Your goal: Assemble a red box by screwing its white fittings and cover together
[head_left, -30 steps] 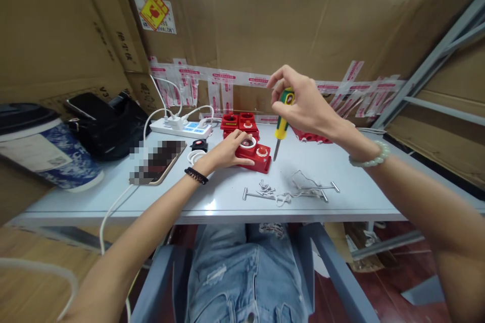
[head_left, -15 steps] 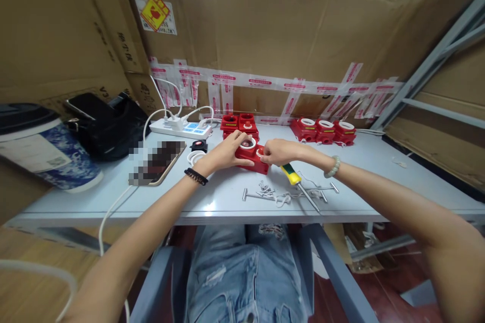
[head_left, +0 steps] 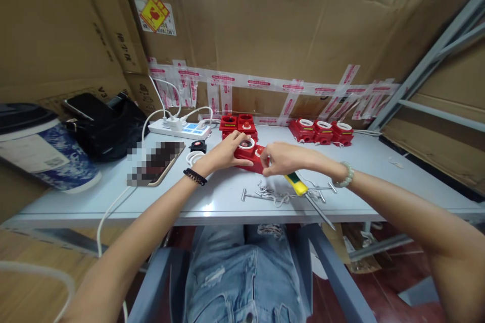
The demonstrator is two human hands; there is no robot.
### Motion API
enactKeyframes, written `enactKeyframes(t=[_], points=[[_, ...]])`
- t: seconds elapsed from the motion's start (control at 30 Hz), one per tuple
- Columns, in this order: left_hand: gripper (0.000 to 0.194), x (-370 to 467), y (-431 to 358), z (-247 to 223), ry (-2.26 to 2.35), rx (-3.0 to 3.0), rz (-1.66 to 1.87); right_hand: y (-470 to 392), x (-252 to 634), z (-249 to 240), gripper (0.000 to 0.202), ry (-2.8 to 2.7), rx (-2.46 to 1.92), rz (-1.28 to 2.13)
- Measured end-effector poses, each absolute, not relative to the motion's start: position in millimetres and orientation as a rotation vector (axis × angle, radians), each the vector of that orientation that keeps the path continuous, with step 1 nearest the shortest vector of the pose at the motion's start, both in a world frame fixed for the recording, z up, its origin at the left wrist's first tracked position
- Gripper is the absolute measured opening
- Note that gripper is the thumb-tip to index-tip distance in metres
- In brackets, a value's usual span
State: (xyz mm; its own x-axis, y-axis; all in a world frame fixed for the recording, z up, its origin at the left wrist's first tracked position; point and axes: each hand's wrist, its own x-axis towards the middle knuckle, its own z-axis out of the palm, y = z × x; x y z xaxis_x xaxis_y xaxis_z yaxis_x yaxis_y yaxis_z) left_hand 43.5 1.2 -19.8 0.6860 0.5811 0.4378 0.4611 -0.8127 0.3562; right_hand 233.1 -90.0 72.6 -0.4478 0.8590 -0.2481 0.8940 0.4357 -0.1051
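My left hand (head_left: 228,153) grips a red plastic box (head_left: 248,163) on the table, fingers over its top and thumb along the near side. A white ring (head_left: 246,144) sits around a round opening in the box. By the box's right end is my right hand (head_left: 282,157), its fingers curled; a screwdriver (head_left: 299,185) with a yellow and green handle is held in it, shaft slanting toward the table's front edge. The right fingertips are close to a small red knob (head_left: 259,151); whether they touch it I cannot tell. Small screws (head_left: 265,189) lie below.
T-shaped metal rods (head_left: 261,197) with white cord lie in front. Other red boxes stand behind (head_left: 239,123) and at right (head_left: 322,133). To the left are white rings (head_left: 194,157), a phone (head_left: 161,164), a power strip (head_left: 180,128) and a large cup (head_left: 49,151).
My right hand has lifted slightly and turned, drawing back from the knob. The screwdriver has swung with it, its tip moving right and toward me. My left hand stays on the box.
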Motion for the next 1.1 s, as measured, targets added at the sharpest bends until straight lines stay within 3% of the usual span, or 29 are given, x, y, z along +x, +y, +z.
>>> enactKeyframes(t=[0.23,0.37,0.43,0.73,0.9,1.0,1.1], points=[[0.067,43.4,-3.1,-16.9,0.867,2.649,0.783,-89.8,243.5,62.8,0.03,2.557,1.684,-0.329],[0.067,44.3,-6.5,-16.4,0.89,2.631,0.8,-69.9,266.9,56.1,0.075,2.703,2.009,-0.192],[0.069,45.0,-7.8,-16.3,0.909,2.634,0.807,-61.0,274.2,47.5,0.091,2.667,1.996,-0.313],[0.064,41.7,-12.6,-6.7,0.896,2.607,0.855,-48.8,274.3,27.1,0.077,2.822,1.971,-0.592],[0.069,33.6,-12.5,4.0,0.799,2.623,1.139,-51.1,284.0,40.4,0.069,2.813,2.051,-0.94],[0.052,31.0,-11.3,4.8,0.902,2.584,1.365,-54.4,292.5,49.8,0.056,2.805,2.103,-1.114],[0.036,33.3,-11.2,0.7,0.909,2.647,1.241,-57.3,299.2,54.9,0.048,2.797,2.211,-1.21]])
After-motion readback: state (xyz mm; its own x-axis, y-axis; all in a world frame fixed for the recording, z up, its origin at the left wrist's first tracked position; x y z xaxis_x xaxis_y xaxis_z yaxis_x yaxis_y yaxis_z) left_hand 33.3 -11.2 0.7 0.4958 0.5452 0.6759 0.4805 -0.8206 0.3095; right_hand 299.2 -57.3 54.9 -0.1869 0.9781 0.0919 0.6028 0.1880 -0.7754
